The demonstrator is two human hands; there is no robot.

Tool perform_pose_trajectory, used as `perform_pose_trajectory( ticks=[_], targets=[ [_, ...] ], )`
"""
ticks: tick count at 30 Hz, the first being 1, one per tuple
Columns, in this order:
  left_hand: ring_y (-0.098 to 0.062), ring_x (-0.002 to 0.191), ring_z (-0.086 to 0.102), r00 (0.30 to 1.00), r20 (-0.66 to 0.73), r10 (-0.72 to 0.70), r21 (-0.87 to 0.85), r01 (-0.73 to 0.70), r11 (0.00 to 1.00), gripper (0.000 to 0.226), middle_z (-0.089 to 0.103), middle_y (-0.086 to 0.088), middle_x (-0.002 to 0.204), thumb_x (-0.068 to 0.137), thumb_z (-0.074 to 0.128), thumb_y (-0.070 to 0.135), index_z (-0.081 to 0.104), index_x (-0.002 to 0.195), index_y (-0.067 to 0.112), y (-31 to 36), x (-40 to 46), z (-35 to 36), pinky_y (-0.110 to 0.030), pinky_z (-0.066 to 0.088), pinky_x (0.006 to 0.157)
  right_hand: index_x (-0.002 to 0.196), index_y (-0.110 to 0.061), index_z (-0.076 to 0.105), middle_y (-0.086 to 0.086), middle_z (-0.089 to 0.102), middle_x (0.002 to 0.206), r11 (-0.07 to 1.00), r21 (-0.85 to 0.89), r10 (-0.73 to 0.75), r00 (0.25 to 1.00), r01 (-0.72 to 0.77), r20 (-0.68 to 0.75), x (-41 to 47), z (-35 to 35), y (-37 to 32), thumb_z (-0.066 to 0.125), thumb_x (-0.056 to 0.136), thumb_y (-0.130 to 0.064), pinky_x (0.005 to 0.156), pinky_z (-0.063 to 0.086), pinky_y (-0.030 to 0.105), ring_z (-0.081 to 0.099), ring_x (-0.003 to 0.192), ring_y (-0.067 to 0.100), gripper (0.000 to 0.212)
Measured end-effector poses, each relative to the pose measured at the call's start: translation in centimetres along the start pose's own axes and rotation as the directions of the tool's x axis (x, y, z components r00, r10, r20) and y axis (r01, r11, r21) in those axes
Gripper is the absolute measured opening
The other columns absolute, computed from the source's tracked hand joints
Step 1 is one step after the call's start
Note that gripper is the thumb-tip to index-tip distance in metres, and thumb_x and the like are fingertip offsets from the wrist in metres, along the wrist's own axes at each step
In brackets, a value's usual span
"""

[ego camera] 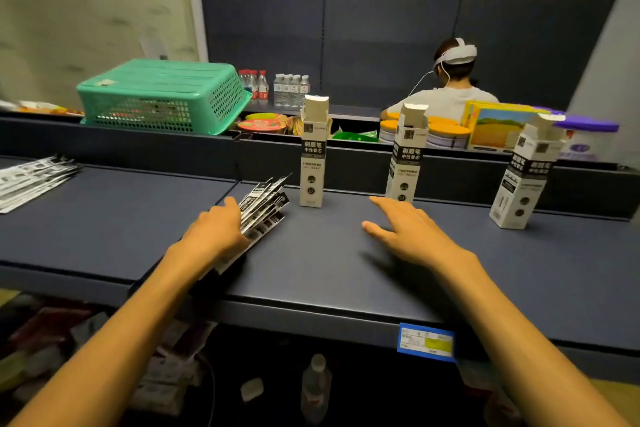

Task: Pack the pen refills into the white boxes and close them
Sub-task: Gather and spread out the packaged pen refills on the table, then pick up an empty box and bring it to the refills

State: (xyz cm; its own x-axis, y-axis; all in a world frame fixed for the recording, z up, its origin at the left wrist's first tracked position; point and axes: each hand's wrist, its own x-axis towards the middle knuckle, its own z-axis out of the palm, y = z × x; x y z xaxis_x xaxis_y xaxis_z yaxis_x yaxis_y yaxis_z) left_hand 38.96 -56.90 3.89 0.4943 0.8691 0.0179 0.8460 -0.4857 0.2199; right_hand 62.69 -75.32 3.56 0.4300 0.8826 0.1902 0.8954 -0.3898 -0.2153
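A fanned bundle of refill packets [263, 210] (light, slick, likely to slide apart) is gripped on the shelf [329, 253] by the left hand [216, 227], best pinched mid-length, while the right hand [410, 229] is spread near three open-topped boxes [312, 166].

left white box [312, 152], centre frame: black band reads "刷题笔 中性替芯"; same on middle white box [406, 156]. blue shelf tag [426, 341], lower right: illegible.
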Motion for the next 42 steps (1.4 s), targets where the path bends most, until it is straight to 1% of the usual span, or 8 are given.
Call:
perform_pose_trajectory(
  ticks=[6, 10, 18, 23, 28, 34, 38, 42],
  targets=[
    [-0.042, 0.119, 0.049, 0.994, -0.021, -0.107, -0.038, 0.106, 0.994, 0.066, 0.049, -0.023, 0.132, 0.086, 0.059, 0.018, 0.024, 0.140, 0.000, 2.2, 2.1, 0.2, -0.043, 0.044, 0.089, 0.154, -0.027, 0.022, -0.002, 0.030, 0.158, 0.998, -0.009, -0.057, 0.998, 0.057, -0.003, 1.1, -0.5, 0.7, 0.041, 0.097, -0.057, 0.114, 0.028, 0.042, 0.030, 0.143, 0.021, 0.067],
    [-0.040, 0.124, 0.047, 0.994, 0.002, -0.110, -0.066, 0.110, 0.992, 0.084, 0.047, -0.021, 0.138, 0.082, 0.066, 0.039, 0.020, 0.145, 0.007, 3.0, 3.4, 0.3, -0.045, 0.044, 0.095, 0.154, -0.028, 0.022, -0.001, 0.031, 0.158, 0.998, 0.009, -0.058, 0.998, 0.058, -0.008, 2.1, -0.6, 0.6, 0.042, 0.097, -0.057, 0.114, 0.029, 0.042, 0.030, 0.143, 0.021, 0.067],
    [-0.035, 0.137, 0.036, 0.991, 0.097, 0.093, 0.023, -0.096, 0.995, 0.105, 0.031, -0.014, 0.154, 0.076, 0.052, 0.078, 0.006, 0.154, 0.024, 3.1, 4.8, 0.7, -0.046, 0.037, 0.106, 0.154, -0.029, 0.021, -0.002, 0.030, 0.158, 1.000, 0.009, -0.004, 1.000, 0.004, 0.001, 4.9, 0.1, 0.0, 0.042, 0.095, -0.060, 0.115, 0.029, 0.044, 0.030, 0.144, 0.020, 0.069],
    [-0.037, 0.144, 0.021, 0.970, 0.153, 0.187, 0.036, -0.194, 0.980, 0.113, 0.017, -0.013, 0.160, 0.068, 0.046, 0.089, 0.000, 0.154, 0.032, 1.1, 6.4, -0.6, -0.054, 0.026, 0.113, 0.154, -0.030, 0.020, -0.003, 0.030, 0.159, 0.999, -0.015, 0.030, 0.999, -0.030, -0.018, 6.8, 0.1, -0.9, 0.043, 0.095, -0.061, 0.116, 0.029, 0.043, 0.030, 0.144, 0.019, 0.070],
    [-0.028, 0.138, 0.036, 0.932, -0.039, 0.359, -0.249, -0.357, 0.900, 0.108, 0.032, -0.010, 0.154, 0.071, 0.071, 0.066, 0.019, 0.153, 0.017, 2.5, 9.9, -2.4, -0.042, 0.037, 0.108, 0.154, -0.029, 0.020, -0.002, 0.030, 0.158, 0.998, -0.037, 0.052, 0.998, -0.053, -0.038, 7.7, 0.0, -2.1, 0.044, 0.096, -0.058, 0.114, 0.029, 0.041, 0.030, 0.144, 0.018, 0.069],
    [-0.021, 0.123, 0.053, 0.870, -0.121, 0.478, -0.639, -0.437, 0.633, 0.079, 0.054, -0.004, 0.136, 0.074, 0.081, 0.037, 0.037, 0.137, 0.017, 6.9, 13.4, -1.7, -0.032, 0.046, 0.092, 0.154, -0.029, 0.020, -0.003, 0.028, 0.159, 0.996, -0.056, 0.064, 0.997, -0.066, -0.039, 7.9, -0.4, -2.6, 0.044, 0.096, -0.058, 0.115, 0.030, 0.040, 0.029, 0.144, 0.018, 0.070],
    [-0.018, 0.106, 0.063, 0.863, -0.209, 0.460, -0.693, -0.463, 0.554, 0.067, 0.063, -0.001, 0.121, 0.073, 0.083, 0.027, 0.044, 0.125, 0.018, 7.8, 14.7, -0.6, -0.032, 0.055, 0.082, 0.154, -0.031, 0.018, -0.003, 0.027, 0.160, 0.995, -0.068, 0.063, 0.996, -0.067, -0.056, 7.7, -0.8, -2.2, 0.044, 0.095, -0.059, 0.115, 0.029, 0.040, 0.028, 0.145, 0.018, 0.070],
    [-0.012, 0.102, 0.062, 0.842, -0.352, 0.409, -0.698, -0.528, 0.484, 0.059, 0.063, 0.006, 0.114, 0.074, 0.082, 0.026, 0.047, 0.121, 0.020, 7.3, 14.4, -1.7, -0.030, 0.053, 0.084, 0.155, -0.028, 0.019, -0.001, 0.028, 0.159, 0.995, -0.078, 0.050, 0.997, -0.054, -0.055, 7.7, -1.4, -2.1, 0.045, 0.096, -0.058, 0.114, 0.031, 0.041, 0.030, 0.144, 0.019, 0.071]
  ],
)
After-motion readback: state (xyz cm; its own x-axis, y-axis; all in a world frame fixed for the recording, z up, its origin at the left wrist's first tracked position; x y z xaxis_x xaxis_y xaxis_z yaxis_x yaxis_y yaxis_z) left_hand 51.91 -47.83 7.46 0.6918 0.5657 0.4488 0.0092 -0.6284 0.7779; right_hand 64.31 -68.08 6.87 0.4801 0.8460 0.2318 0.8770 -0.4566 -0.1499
